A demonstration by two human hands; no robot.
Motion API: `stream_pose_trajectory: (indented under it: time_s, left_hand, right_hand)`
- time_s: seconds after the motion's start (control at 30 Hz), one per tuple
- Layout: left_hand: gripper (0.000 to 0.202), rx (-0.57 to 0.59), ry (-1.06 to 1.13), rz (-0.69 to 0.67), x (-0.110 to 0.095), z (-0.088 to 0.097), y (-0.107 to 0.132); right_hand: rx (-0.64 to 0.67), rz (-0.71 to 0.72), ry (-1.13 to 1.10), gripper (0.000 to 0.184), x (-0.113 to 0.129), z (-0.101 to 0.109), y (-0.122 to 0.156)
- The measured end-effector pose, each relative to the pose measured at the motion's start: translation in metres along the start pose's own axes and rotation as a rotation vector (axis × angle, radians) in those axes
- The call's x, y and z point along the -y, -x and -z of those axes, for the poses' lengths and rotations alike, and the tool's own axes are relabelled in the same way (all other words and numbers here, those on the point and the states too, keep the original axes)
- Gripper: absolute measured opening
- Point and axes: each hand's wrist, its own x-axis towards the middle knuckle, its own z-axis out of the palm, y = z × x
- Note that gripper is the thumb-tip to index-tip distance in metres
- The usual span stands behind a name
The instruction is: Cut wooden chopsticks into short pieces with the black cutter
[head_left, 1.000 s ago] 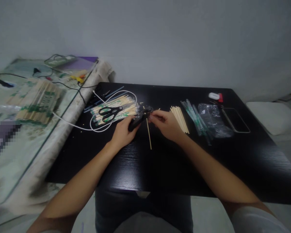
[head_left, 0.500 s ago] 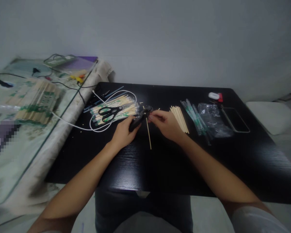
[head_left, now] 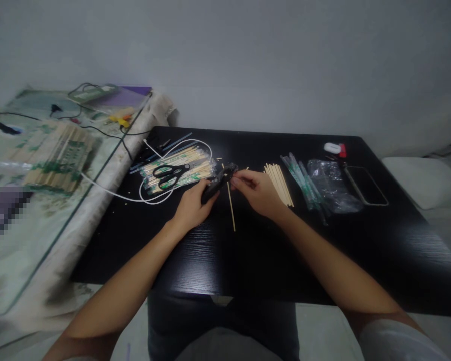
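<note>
Fingers of the left hand (head_left: 193, 205) are wrapped tight around the handles of black pliers (head_left: 218, 181), whose head points up and right toward the other hand. The right hand (head_left: 259, 193) pinches the top end of a thin wooden stick (head_left: 231, 209) between thumb and fingertips, just at the pliers' head; the rest of the stick slants down toward the person, over the black table (head_left: 248, 255), and whether it touches the top I cannot tell. Left of the pliers, scissors (head_left: 171, 174) lie on a pack of wrapped sticks (head_left: 195, 168), ringed by a white cable (head_left: 150, 199). Right of the hands lie a row of bare sticks (head_left: 280, 184), green wrappers (head_left: 299, 179) and a phone (head_left: 366, 185).
</note>
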Motion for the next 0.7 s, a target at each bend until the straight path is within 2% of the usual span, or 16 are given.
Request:
stream_pose_trajectory:
  time_s: [0.7]
  left_hand:
    - [0.020,-0.027,0.009,-0.048,0.0010,-0.0014,-0.0002]
  right_hand:
    - [-0.018,0.083,-0.028,0.016,-0.0070,-0.0010,-0.0004]
